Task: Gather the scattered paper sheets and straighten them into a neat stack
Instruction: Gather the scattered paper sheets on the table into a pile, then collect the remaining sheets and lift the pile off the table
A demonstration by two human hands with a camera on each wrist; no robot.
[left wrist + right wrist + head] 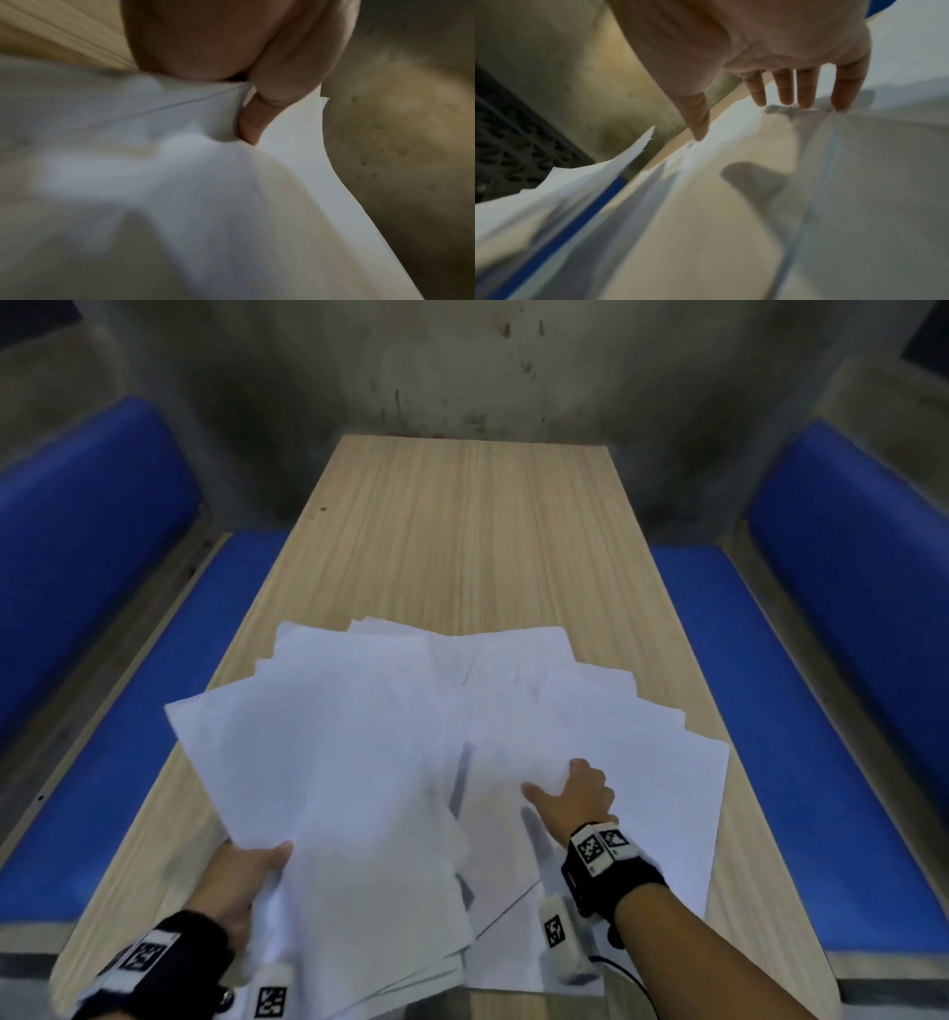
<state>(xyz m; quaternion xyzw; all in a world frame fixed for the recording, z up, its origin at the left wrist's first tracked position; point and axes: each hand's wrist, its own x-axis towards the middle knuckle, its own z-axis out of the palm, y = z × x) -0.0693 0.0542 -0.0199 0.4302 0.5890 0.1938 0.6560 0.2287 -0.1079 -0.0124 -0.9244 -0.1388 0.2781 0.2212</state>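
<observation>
White paper sheets (pixel 590 711) lie fanned over the near half of the wooden table (pixel 462 526). My left hand (pixel 251 870) grips a lifted bundle of sheets (pixel 334 788) at its near left edge, thumb on top. In the left wrist view the thumb (pixel 257 121) presses into the bundle of sheets (pixel 180 182). My right hand (pixel 575 793) rests with straight, spread fingers on the flat sheets at the right. Its fingertips (pixel 805 99) touch the paper sheets (pixel 859 182) in the right wrist view.
Blue padded benches (pixel 770 711) run along both sides of the table, another bench (pixel 128 685) at the left. A stained grey wall (pixel 462 367) stands behind the table's far end. The far half of the table holds no sheets.
</observation>
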